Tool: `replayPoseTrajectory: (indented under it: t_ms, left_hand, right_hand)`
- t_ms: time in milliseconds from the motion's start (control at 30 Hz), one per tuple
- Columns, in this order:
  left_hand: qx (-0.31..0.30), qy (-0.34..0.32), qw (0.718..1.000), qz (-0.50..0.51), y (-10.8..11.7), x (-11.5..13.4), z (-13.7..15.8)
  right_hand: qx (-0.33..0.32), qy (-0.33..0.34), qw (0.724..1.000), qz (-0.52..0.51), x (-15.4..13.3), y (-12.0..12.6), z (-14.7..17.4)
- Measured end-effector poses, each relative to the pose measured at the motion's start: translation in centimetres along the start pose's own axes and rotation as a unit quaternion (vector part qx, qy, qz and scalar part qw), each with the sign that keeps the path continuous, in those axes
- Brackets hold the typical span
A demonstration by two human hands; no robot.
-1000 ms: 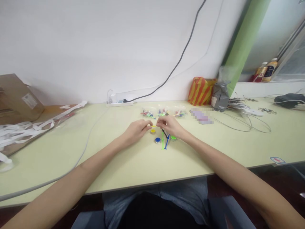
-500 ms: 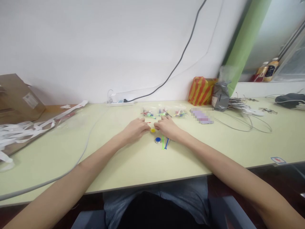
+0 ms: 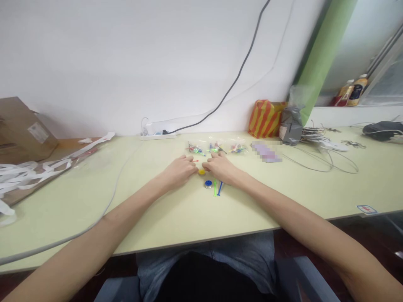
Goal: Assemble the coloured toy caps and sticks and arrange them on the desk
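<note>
Between my two hands is a small yellow round plastic piece (image 3: 202,172), held low over the table at the fingertips. My left hand (image 3: 180,171) is closed, its thumb and finger against the piece's left side. From the right, my right hand (image 3: 223,168) is closed too, with curled fingertips at the piece's upper edge. A thin red stick-like part (image 3: 195,160) shows just beyond the left fingers. Nearer to me lie a blue round piece with a clear base (image 3: 208,184), a green stick (image 3: 215,188) and a blue stick (image 3: 220,189), partly under my right hand.
Clear bags of small coloured parts (image 3: 195,149) lie beyond my hands. A power strip (image 3: 157,135) sits by the wall. To the right are a blurred purple item (image 3: 267,152) and a striped bag (image 3: 260,119). A grey cable (image 3: 108,203) crosses on the left beside a cardboard box (image 3: 23,130).
The hands and the yellow piece stay nearly in place, with only slight finger movement. The whole view has shifted a little.
</note>
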State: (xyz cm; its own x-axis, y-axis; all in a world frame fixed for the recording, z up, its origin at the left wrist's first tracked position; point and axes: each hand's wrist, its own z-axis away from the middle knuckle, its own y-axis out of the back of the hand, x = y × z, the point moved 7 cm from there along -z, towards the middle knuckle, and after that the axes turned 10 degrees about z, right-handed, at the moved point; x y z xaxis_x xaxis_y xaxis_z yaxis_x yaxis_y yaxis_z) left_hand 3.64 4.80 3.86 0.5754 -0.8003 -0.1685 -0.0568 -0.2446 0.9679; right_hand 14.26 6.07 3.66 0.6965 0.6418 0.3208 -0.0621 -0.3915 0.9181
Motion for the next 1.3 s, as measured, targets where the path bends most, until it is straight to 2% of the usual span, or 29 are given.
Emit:
replayPoseTrajectory:
  t_ms: [167,367,533,667,767,967,1100,1300]
  left_hand:
    - [0.028,-0.016,0.999,0.018,1.3,-0.2,0.2]
    - [0.097,0.054,0.994,0.022,4.2,-2.1,1.2]
    - [0.055,0.109,0.992,0.007,3.7,-4.1,2.1]
    - [-0.003,0.149,0.988,0.049,2.3,-5.0,2.6]
    - [-0.018,0.152,0.985,0.085,1.7,-4.9,2.8]
    - [0.004,0.16,0.974,0.158,2.2,-4.7,2.7]
    - [-0.027,0.171,0.961,0.216,1.8,-4.3,2.5]
    - [-0.056,0.16,0.965,0.199,0.9,-3.9,2.5]
  right_hand:
    - [0.036,0.009,0.999,0.003,0.1,0.2,0.2]
    - [0.122,-0.037,0.992,-0.018,1.0,1.7,-0.2]
    - [0.117,-0.037,0.991,-0.052,1.4,1.7,0.7]
    - [0.117,-0.048,0.989,-0.071,2.3,1.9,1.3]
    - [0.111,-0.047,0.99,-0.079,2.8,1.8,1.2]
    - [0.102,-0.047,0.99,-0.084,2.9,1.5,1.1]
    - [0.115,-0.045,0.988,-0.091,2.9,1.5,1.1]
    - [0.129,-0.039,0.986,-0.103,2.8,1.4,1.1]
